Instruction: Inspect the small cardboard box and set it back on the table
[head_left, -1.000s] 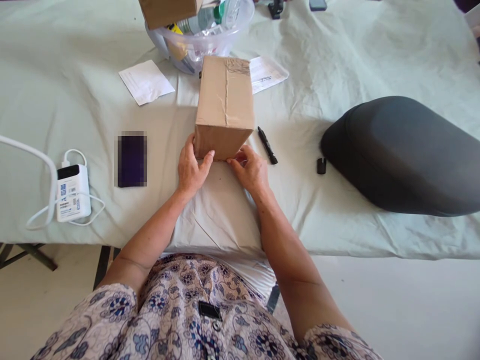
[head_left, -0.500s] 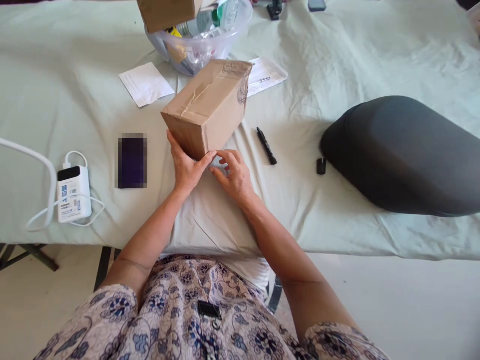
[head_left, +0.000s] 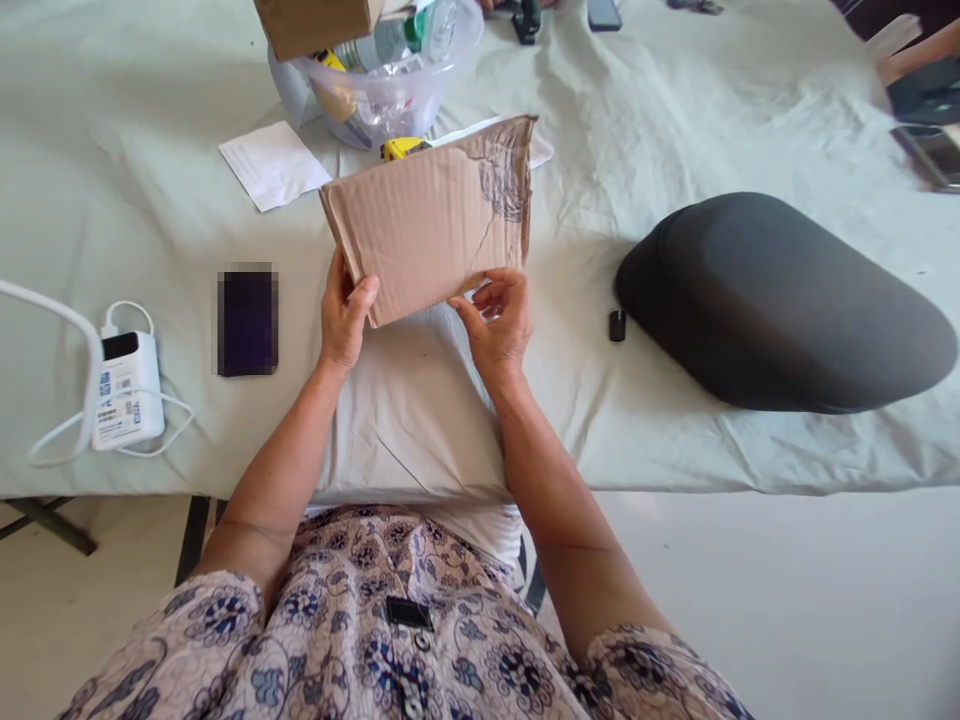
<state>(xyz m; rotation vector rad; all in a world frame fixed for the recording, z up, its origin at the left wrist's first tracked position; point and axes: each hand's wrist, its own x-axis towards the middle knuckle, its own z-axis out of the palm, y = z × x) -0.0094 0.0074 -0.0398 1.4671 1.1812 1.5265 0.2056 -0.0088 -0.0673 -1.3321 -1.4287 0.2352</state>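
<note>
A brown cardboard box (head_left: pixel 427 220) is tilted up, its creased broad side toward me and dark scribbles near its upper right corner. My left hand (head_left: pixel 345 318) grips the lower left corner, thumb on the front and fingers behind. At the lower right edge, my right hand (head_left: pixel 501 318) has its fingers curled, with thumb and fingertips against the cardboard. Just past the box's top edge a yellow tape measure (head_left: pixel 405 148) shows in part. The black marker is not visible now.
Behind the box stands a clear plastic tub (head_left: pixel 382 95) with bottles. Left are a folded paper (head_left: pixel 274 165), a phone (head_left: pixel 249 322) and a white power bank (head_left: pixel 129 395) with a cable. Right are a black cap (head_left: pixel 616 326) and a large black padded seat (head_left: pixel 780 300). Another person's arm (head_left: pixel 922 55) shows top right.
The box has been turned and tipped so that its broad scribbled side faces me. My hands have moved apart, the left to its left corner, the right along its lower edge. The tape measure has come into view.
</note>
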